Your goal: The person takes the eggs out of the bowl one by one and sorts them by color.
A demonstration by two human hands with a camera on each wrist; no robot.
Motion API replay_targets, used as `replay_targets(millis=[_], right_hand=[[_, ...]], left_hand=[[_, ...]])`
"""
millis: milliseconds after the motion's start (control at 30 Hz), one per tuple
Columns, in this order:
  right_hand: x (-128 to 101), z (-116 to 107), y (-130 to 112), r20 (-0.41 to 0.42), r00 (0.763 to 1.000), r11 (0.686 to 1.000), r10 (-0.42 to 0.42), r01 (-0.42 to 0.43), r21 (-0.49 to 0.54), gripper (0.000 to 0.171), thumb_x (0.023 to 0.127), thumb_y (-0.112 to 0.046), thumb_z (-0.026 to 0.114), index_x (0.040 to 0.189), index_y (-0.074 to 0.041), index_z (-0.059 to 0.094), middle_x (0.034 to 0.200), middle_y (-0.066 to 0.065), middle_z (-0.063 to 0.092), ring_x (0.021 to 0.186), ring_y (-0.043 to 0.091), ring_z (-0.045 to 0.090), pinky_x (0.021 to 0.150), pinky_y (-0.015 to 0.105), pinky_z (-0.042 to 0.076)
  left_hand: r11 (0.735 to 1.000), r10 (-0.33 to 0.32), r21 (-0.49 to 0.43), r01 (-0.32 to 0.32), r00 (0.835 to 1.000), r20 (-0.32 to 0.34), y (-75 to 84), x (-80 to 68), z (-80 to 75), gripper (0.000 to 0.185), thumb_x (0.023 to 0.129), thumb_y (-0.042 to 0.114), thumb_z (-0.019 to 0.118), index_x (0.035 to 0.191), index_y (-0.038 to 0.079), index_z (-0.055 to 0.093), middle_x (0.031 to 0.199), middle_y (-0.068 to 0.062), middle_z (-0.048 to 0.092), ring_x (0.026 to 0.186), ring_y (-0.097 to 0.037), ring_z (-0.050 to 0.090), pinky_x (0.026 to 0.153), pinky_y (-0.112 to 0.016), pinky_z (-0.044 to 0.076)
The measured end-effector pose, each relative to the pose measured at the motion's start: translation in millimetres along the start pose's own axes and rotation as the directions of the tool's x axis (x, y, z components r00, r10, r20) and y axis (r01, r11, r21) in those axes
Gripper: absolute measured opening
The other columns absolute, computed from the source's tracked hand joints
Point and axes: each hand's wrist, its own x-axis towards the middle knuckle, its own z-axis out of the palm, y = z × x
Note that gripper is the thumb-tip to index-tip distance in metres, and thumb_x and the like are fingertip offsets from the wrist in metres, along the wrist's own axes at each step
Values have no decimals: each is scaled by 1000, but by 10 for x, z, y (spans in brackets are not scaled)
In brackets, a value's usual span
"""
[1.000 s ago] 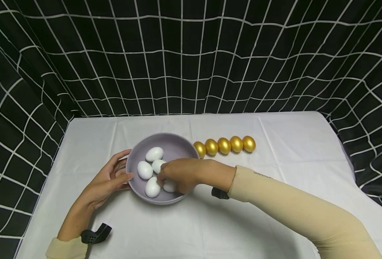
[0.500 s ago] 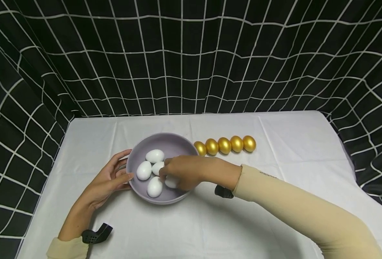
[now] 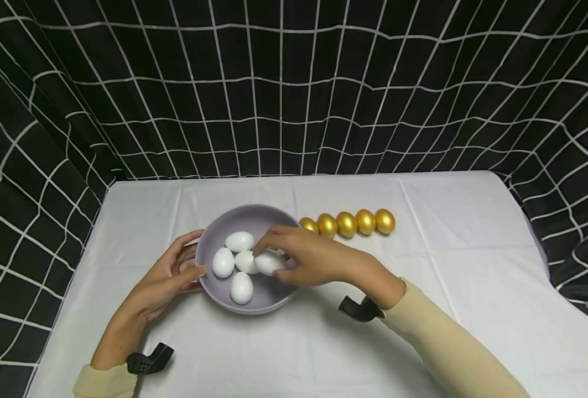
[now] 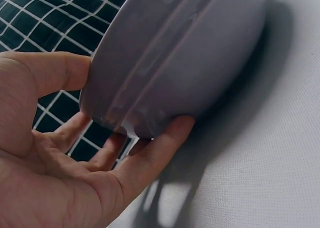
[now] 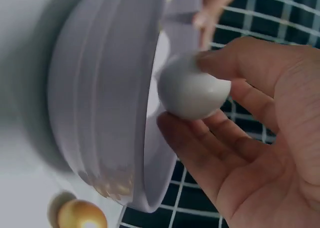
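A mauve bowl (image 3: 264,221) stands on the white-covered table with several white eggs (image 3: 242,288) inside. My left hand (image 3: 166,276) holds the bowl's left side, thumb at the rim. In the left wrist view, the fingers reach along the outer wall of the bowl (image 4: 190,53). My right hand (image 3: 313,257) pinches one white egg (image 3: 270,262) between thumb and fingers, over the right part of the bowl. The right wrist view shows that egg (image 5: 192,90) raised at rim height, beside the bowl's edge.
Touching one another in a row, several gold eggs (image 3: 346,224) lie to the right of the bowl; the nearest is partly hidden by my right hand. Black curtain (image 3: 294,88) with white grid lines surrounds the table (image 3: 453,221) at the back and sides.
My right hand has lifted the white egg from low in the bowl and turned, its wrist shifting right. The other white eggs have shifted slightly. My left hand stays at the bowl.
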Motion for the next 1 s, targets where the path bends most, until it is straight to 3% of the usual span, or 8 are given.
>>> replay_targets(millis=[100, 167, 267, 400, 567, 1000], right_hand=[[-90, 16, 27, -132, 991, 994, 14, 0, 109, 41, 93, -8, 75, 132, -16, 67, 131, 0, 66, 116, 15, 62, 97, 32, 59], [-144, 33, 41, -228, 973, 984, 35, 6, 177, 42, 93, -7, 75, 133, -16, 66, 132, 0, 66, 119, 16, 63, 98, 34, 60], [-209, 55, 66, -372, 925, 963, 77, 27, 267, 43, 92, -6, 77, 133, -14, 65, 134, 2, 66, 119, 20, 65, 96, 37, 62], [-283, 85, 125, -496, 856, 930, 148, 50, 364, 45, 92, -3, 79, 134, -9, 65, 134, 8, 65, 118, 24, 68, 95, 32, 63], [-432, 105, 205, -549, 799, 902, 244, 21, 431, 48, 91, 1, 79, 135, -5, 62, 135, 12, 65, 122, 28, 68, 93, 25, 62], [-673, 257, 343, -548, 757, 872, 357, -60, 486, 47, 91, 2, 78, 135, -3, 62, 137, 12, 63, 123, 29, 66, 90, 22, 62]], left_hand=[[1000, 4, -1, -4, 1000, 2, 9, -3, -12, 79, 101, 3, 66, 166, 16, 23, 164, -24, 32, 124, -5, 64, 89, -37, 63], [1000, 4, 2, -4, 1000, -3, 18, -9, -20, 78, 101, 3, 66, 166, 17, 24, 164, -23, 33, 124, -5, 64, 89, -36, 63], [1000, -1, 20, 2, 1000, -21, 33, -21, -18, 78, 102, 3, 65, 166, 17, 24, 164, -23, 32, 123, -4, 64, 89, -36, 63], [999, -3, 35, 4, 999, -52, 32, -35, -2, 77, 101, 4, 64, 166, 16, 24, 164, -22, 33, 119, -4, 65, 87, -35, 62], [1000, -1, 13, 2, 999, -43, -32, -7, 36, 78, 101, 3, 64, 166, 15, 23, 164, -22, 33, 117, -6, 66, 87, -36, 63], [1000, 8, -2, -8, 1000, -17, -20, -1, 20, 79, 100, 1, 64, 166, 15, 23, 164, -24, 32, 121, -6, 66, 89, -37, 63]])
